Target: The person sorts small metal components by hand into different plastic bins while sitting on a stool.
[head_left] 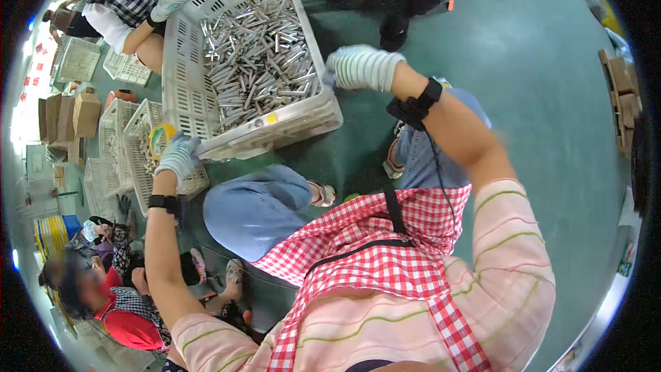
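Note:
A white plastic crate (pixel 180 76) full of short silvery metal tubes (pixel 258 62) stands in front of me, seemingly on top of another crate. My left hand (pixel 179 157), in a striped knit glove, is closed at the crate's near left corner. Close beside it shows a yellow tape roll (pixel 160 139); whether the hand touches it, I cannot tell. On the right side, my right hand (pixel 365 67), gloved the same way, has its fingers curled at the crate's rim. Its fingertips are slightly blurred and partly hidden by the rim.
Across the crate at the far left sits a person with a gloved hand (pixel 169 3) near its rim. More white crates (pixel 138 145) and cardboard boxes (pixel 86 114) stand at left. Another person in red (pixel 134 324) is at lower left. Green floor (pixel 551 96) stretches to the right.

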The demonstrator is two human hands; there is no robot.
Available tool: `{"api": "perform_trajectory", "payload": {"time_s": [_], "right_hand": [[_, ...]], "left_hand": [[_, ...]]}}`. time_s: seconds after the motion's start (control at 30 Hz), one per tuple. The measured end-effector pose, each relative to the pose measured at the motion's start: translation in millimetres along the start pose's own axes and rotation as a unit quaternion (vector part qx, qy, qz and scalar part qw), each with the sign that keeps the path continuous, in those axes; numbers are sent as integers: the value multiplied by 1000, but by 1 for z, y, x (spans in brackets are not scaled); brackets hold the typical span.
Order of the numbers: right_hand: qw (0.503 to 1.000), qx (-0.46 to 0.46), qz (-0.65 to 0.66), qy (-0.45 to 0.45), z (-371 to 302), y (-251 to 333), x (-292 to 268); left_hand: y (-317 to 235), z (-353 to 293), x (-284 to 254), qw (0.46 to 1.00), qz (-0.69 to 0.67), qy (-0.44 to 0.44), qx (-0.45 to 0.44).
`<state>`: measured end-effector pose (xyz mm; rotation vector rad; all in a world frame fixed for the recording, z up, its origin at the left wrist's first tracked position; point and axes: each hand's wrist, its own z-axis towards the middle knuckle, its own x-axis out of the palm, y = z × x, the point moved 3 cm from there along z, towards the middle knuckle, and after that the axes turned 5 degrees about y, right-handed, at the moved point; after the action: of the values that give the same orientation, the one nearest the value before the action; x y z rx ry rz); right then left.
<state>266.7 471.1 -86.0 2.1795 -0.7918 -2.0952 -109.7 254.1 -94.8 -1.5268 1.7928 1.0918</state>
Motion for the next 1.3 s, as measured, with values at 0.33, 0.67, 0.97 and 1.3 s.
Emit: {"api": "perform_trajectory", "payload": {"time_s": [0.33, 0.67, 0.97, 1.3], "right_hand": [[674, 320, 371, -552, -264, -98, -23], [844, 483, 203, 113, -271, -55, 237], [885, 425, 146, 122, -155, -185, 121], [971, 177, 136, 89, 37, -265, 61]], "left_hand": [[-101, -15, -126, 952, -167, -216, 138], [-203, 120, -112, 883, -363, 156, 253], [-189, 106, -88, 913, -225, 2, 341], [-200, 84, -76, 855, -439, -71, 268]]}}
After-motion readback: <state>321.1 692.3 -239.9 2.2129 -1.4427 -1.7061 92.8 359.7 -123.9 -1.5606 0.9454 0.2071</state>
